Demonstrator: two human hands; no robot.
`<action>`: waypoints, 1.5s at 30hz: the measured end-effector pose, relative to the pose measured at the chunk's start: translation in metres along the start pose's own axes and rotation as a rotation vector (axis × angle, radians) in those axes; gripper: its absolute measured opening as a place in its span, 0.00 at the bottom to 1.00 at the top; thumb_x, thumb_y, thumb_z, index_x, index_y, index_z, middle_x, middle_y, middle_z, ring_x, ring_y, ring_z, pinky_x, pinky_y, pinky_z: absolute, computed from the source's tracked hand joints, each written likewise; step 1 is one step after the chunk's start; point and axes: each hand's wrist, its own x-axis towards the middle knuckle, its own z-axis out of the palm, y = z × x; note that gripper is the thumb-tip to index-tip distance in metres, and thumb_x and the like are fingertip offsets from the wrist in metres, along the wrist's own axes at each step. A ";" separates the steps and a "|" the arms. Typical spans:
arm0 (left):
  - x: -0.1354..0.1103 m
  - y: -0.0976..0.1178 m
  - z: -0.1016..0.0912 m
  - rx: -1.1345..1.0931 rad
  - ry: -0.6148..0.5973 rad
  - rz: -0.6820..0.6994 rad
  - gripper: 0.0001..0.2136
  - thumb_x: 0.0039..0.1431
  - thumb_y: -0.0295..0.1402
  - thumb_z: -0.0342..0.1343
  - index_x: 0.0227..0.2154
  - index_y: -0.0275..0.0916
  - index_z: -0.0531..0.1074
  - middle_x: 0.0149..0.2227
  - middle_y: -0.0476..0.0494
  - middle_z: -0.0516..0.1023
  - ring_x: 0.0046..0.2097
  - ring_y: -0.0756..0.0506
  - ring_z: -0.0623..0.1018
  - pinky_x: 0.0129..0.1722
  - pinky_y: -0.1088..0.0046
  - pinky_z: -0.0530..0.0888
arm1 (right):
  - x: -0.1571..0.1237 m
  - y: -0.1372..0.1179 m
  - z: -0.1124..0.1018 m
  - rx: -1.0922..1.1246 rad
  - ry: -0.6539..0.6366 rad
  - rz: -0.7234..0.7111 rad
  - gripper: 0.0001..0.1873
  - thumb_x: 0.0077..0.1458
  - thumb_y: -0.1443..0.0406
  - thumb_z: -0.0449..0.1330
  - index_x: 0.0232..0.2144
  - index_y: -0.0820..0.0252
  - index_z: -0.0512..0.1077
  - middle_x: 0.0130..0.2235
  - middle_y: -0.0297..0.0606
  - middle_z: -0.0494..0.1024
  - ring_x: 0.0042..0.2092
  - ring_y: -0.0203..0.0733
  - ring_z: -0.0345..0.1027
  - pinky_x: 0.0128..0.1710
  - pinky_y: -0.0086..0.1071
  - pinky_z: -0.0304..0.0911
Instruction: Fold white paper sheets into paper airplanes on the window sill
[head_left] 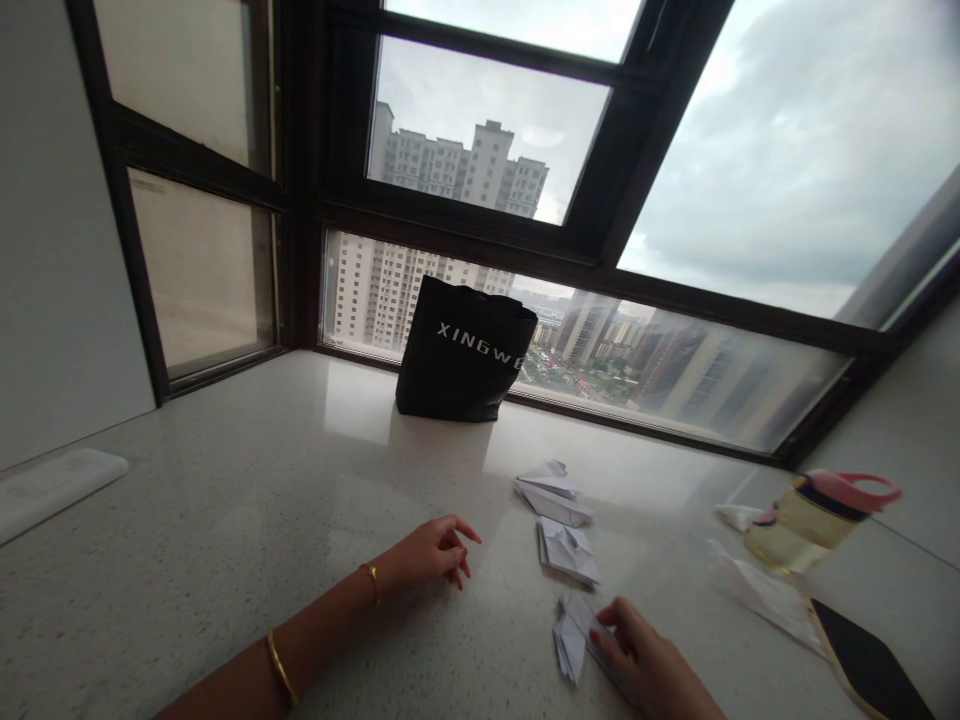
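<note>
My left hand (444, 552) hovers over or rests on the counter, its fingers loosely bent and apart, with nothing in it. My right hand (637, 650) pinches the right edge of a folded white paper piece (571, 640) near the front; its other fingers are partly hidden. Just beyond it lies a squarish folded paper (568, 552) with raised flaps. Farther back is a pointed paper plane (553, 492).
A black bag (465, 350) stands by the window. At right are a bottle (806, 525) with a pink lid, a tissue (765, 595) and a dark-screened phone (870, 660). A white flat object (64, 485) lies at left on the speckled counter (247, 520).
</note>
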 end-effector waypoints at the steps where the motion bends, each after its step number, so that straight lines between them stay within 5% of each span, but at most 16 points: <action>1: 0.000 0.000 0.000 -0.003 -0.001 0.000 0.09 0.51 0.26 0.46 0.37 0.35 0.65 0.25 0.51 0.70 0.25 0.53 0.72 0.29 0.75 0.67 | 0.000 0.001 -0.001 -0.067 0.030 -0.014 0.11 0.46 0.56 0.49 0.28 0.57 0.65 0.26 0.36 0.72 0.30 0.42 0.67 0.30 0.31 0.58; 7: 0.004 -0.004 0.001 0.034 0.039 0.045 0.10 0.50 0.25 0.45 0.36 0.34 0.66 0.25 0.50 0.71 0.24 0.54 0.71 0.27 0.77 0.67 | 0.003 -0.008 -0.017 -0.308 0.226 -0.072 0.09 0.42 0.61 0.55 0.29 0.56 0.68 0.37 0.42 0.72 0.41 0.51 0.65 0.31 0.37 0.60; 11: 0.003 -0.001 -0.002 0.205 0.166 0.111 0.11 0.52 0.25 0.43 0.37 0.34 0.67 0.28 0.48 0.72 0.27 0.52 0.72 0.29 0.75 0.68 | 0.009 -0.053 -0.013 -0.301 0.409 -0.245 0.17 0.43 0.70 0.51 0.39 0.58 0.67 0.40 0.45 0.71 0.41 0.50 0.65 0.34 0.39 0.61; 16: -0.001 0.003 -0.013 0.480 0.342 0.213 0.10 0.54 0.30 0.44 0.36 0.36 0.69 0.37 0.43 0.74 0.40 0.47 0.72 0.41 0.72 0.67 | 0.017 -0.128 0.030 -0.162 0.219 -0.566 0.23 0.46 0.75 0.48 0.47 0.63 0.66 0.47 0.47 0.69 0.48 0.47 0.62 0.47 0.39 0.59; 20: 0.002 -0.003 -0.022 0.607 0.422 0.244 0.12 0.57 0.34 0.43 0.39 0.37 0.68 0.43 0.41 0.73 0.47 0.46 0.70 0.49 0.70 0.64 | 0.031 -0.156 0.062 -0.136 0.029 -0.607 0.26 0.49 0.69 0.53 0.52 0.72 0.61 0.55 0.53 0.62 0.56 0.52 0.54 0.53 0.42 0.54; 28: 0.000 -0.016 -0.022 0.971 0.329 0.129 0.18 0.61 0.37 0.39 0.50 0.36 0.63 0.55 0.36 0.63 0.57 0.41 0.60 0.56 0.53 0.53 | 0.055 -0.138 0.099 -0.156 0.109 -0.731 0.25 0.55 0.62 0.50 0.54 0.66 0.60 0.56 0.50 0.60 0.56 0.52 0.53 0.52 0.46 0.55; 37: -0.004 -0.019 -0.024 1.025 0.303 0.162 0.18 0.61 0.38 0.39 0.51 0.41 0.62 0.56 0.40 0.62 0.58 0.44 0.59 0.57 0.56 0.52 | 0.066 -0.123 0.122 -0.109 0.160 -0.757 0.26 0.53 0.60 0.53 0.54 0.61 0.60 0.55 0.46 0.62 0.55 0.52 0.55 0.51 0.44 0.57; 45: -0.001 -0.021 -0.026 1.023 0.283 0.131 0.18 0.61 0.38 0.40 0.52 0.42 0.62 0.57 0.41 0.61 0.58 0.43 0.59 0.57 0.56 0.53 | 0.085 -0.103 0.133 -0.171 0.223 -0.939 0.28 0.53 0.55 0.52 0.55 0.57 0.58 0.54 0.43 0.63 0.53 0.49 0.60 0.47 0.37 0.62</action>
